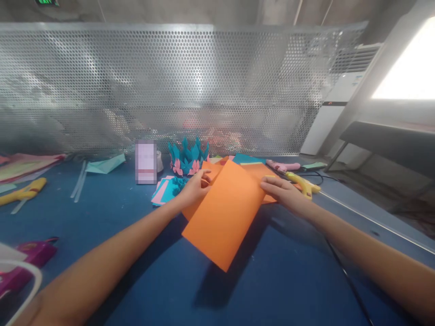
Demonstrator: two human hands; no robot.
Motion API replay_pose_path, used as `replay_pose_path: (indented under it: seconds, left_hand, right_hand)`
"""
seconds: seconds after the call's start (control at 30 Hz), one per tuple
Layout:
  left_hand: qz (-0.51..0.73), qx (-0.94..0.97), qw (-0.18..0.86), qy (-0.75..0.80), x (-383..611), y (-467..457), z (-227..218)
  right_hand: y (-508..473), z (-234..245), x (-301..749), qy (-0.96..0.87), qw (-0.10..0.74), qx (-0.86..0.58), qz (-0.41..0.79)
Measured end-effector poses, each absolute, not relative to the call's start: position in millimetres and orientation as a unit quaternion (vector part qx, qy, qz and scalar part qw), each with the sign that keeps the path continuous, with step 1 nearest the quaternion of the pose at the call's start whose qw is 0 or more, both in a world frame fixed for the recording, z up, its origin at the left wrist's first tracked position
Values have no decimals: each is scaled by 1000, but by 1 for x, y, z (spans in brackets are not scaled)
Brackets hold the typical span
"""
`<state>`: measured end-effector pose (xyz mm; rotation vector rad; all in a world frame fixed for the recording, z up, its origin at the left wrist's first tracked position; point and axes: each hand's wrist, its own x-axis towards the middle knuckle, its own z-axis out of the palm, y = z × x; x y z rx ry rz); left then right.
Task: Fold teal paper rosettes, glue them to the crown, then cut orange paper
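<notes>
Nearest the camera hangs the free corner of the orange paper sheet, above the middle of the tabletop — long axis slanting away toward the far edge — where the left hand pinches its left edge and the right hand pinches its right corner.

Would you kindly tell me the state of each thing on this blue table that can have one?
orange sheet, lifted and tilted, gripped at two opposite edges.
left hand, shut on the sheet's far left edge.
right hand, shut on the sheet's right edge.
teal paper flower, assembled, standing upright.
yellow glue gun, lying on its side beyond the right hand.
paper plane, folded, lying flat.
</notes>
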<state>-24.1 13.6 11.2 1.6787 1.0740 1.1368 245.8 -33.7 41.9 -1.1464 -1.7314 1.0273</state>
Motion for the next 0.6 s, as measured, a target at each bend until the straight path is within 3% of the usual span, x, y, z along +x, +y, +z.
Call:
replay_pose_path:
  seconds: [0.37, 0.6]
  left_hand:
    - [436, 566, 542, 442, -18, -8, 25]
    - [451, 483, 620, 423, -2, -30, 21]
  right_hand:
    - [-9, 36, 230, -672, 431, -494, 345]
    - [-15, 33, 221, -582, 502, -487, 416]
